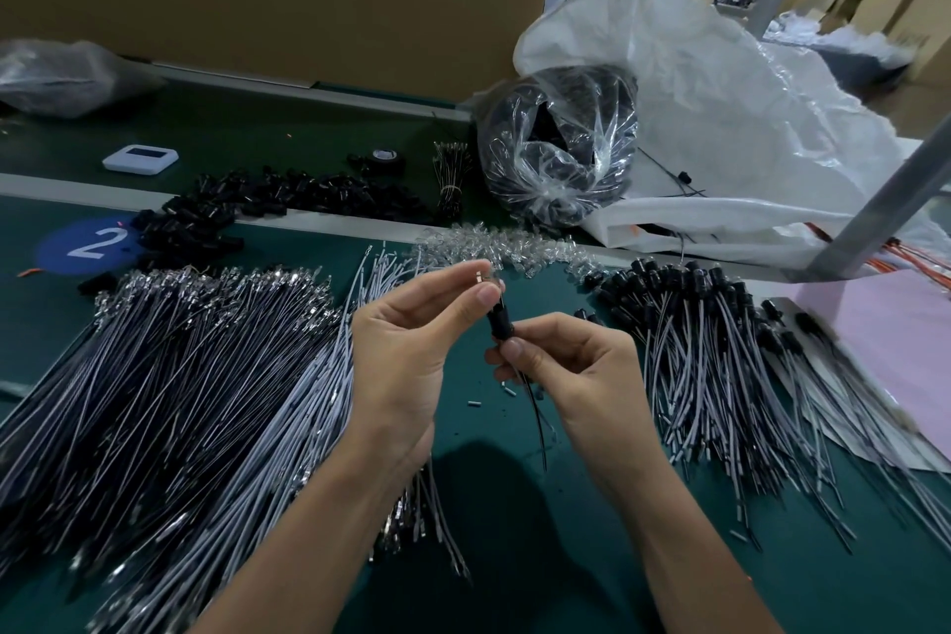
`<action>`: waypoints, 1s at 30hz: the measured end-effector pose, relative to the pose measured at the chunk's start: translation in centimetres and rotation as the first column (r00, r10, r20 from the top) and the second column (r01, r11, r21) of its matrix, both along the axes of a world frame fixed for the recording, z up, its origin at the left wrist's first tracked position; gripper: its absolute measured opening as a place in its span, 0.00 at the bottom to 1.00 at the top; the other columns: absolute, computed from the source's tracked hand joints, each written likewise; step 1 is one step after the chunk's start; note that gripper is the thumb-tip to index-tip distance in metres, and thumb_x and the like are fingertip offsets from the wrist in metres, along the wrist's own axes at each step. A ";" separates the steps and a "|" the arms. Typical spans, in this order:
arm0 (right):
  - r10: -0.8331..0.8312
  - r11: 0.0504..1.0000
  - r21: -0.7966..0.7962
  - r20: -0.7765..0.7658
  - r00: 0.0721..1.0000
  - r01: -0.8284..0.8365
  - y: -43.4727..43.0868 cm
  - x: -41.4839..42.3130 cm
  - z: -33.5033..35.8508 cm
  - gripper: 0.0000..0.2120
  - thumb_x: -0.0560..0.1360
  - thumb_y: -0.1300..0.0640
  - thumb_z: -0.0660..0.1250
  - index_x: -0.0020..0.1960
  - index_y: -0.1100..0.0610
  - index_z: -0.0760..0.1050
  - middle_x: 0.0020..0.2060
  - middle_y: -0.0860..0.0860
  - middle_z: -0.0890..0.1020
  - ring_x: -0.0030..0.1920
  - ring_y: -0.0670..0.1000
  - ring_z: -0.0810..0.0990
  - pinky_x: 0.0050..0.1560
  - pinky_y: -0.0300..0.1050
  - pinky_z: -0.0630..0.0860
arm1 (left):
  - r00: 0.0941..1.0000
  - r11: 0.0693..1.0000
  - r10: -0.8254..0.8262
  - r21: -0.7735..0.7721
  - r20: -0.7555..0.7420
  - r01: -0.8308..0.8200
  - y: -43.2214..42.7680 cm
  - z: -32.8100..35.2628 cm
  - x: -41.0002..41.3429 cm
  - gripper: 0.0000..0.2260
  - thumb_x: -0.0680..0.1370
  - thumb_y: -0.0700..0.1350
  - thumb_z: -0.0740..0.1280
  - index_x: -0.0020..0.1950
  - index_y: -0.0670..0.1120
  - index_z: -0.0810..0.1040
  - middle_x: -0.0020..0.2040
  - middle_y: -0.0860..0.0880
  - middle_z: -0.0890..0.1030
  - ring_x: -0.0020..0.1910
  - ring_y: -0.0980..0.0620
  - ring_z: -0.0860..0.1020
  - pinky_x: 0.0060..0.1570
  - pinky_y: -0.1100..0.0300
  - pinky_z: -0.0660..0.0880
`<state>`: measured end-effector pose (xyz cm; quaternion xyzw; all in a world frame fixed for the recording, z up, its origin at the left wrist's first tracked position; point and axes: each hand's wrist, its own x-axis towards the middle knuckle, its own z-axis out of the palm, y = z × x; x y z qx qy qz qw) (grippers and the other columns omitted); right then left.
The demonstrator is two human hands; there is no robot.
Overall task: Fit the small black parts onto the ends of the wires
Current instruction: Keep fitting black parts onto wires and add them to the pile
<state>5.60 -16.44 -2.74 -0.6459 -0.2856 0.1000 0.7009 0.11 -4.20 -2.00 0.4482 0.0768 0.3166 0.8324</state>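
Note:
My left hand and my right hand meet above the middle of the green table. Between them is a small black part with a thin wire hanging down from it. My right hand pinches the black part and wire from below. My left hand pinches a small clear piece at the part's top. A big fan of bare grey wires lies on the left. Loose black parts are heaped at the back left. Wires carrying black parts lie on the right.
A row of clear small pieces lies behind my hands. A clear bag of black items and a large white plastic bag stand at the back right. A grey metal post slants over a pink sheet. A white device sits far left.

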 end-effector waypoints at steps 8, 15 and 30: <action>-0.048 0.997 -0.055 0.052 0.998 0.051 -0.1 0.1 0.0 0.12 0.73 0.70 0.70 0.42 0.53 0.83 0.36 0.52 0.86 0.37 0.51 0.85 0.43 0.46 0.81 | 1.000 0.999 -0.026 0.021 -0.003 0.026 -0.2 0.1 -0.2 0.09 0.57 0.46 0.77 0.37 0.48 0.87 0.41 0.47 0.87 0.43 0.55 0.84 0.42 0.68 0.77; -0.075 0.991 -0.101 0.081 0.994 0.083 -0.2 0.2 -0.1 0.11 0.73 0.69 0.71 0.42 0.53 0.83 0.36 0.52 0.86 0.38 0.55 0.85 0.44 0.52 0.81 | 0.999 0.999 -0.048 -0.003 0.004 0.049 -0.5 0.2 -0.1 0.09 0.58 0.45 0.77 0.36 0.46 0.87 0.39 0.47 0.86 0.40 0.56 0.84 0.39 0.68 0.77; -0.080 0.989 -0.121 0.061 0.995 0.087 -0.2 0.2 0.0 0.10 0.72 0.69 0.72 0.42 0.55 0.83 0.36 0.53 0.86 0.38 0.53 0.86 0.44 0.48 0.83 | 0.999 0.999 -0.045 0.029 -0.004 0.045 -0.4 -0.1 -0.1 0.10 0.58 0.46 0.77 0.37 0.47 0.87 0.40 0.47 0.86 0.43 0.55 0.84 0.44 0.67 0.77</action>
